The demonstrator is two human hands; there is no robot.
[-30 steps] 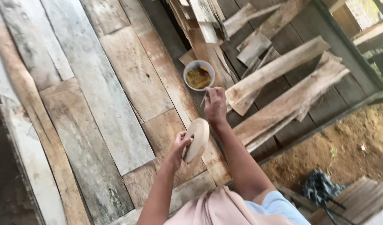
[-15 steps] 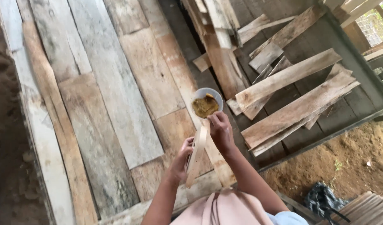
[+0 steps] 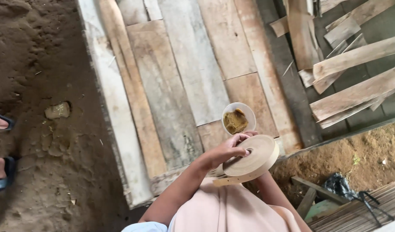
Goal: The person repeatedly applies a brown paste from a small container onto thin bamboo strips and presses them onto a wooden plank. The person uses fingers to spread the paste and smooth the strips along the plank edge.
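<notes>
A flat roll of pale tan strip is held in front of my body, with a loose end hanging along its lower left. My left hand lies on top of the roll, fingers curled at its centre hole. My right hand is hidden beneath the roll; only its forearm shows, so it seems to support the roll from below. Just beyond the roll a small white bowl of brown paste sits on the plank platform.
Loose boards lie piled at the right over dark flooring. Bare earth lies left, where another person's sandalled feet stand. A stone rests in the dirt. A dark bag and stacked slats lie lower right.
The view swung left, bringing dirt and feet into sight. The roll turned from edge-on to nearly flat, and my right hand went under it while the left settled on top.
</notes>
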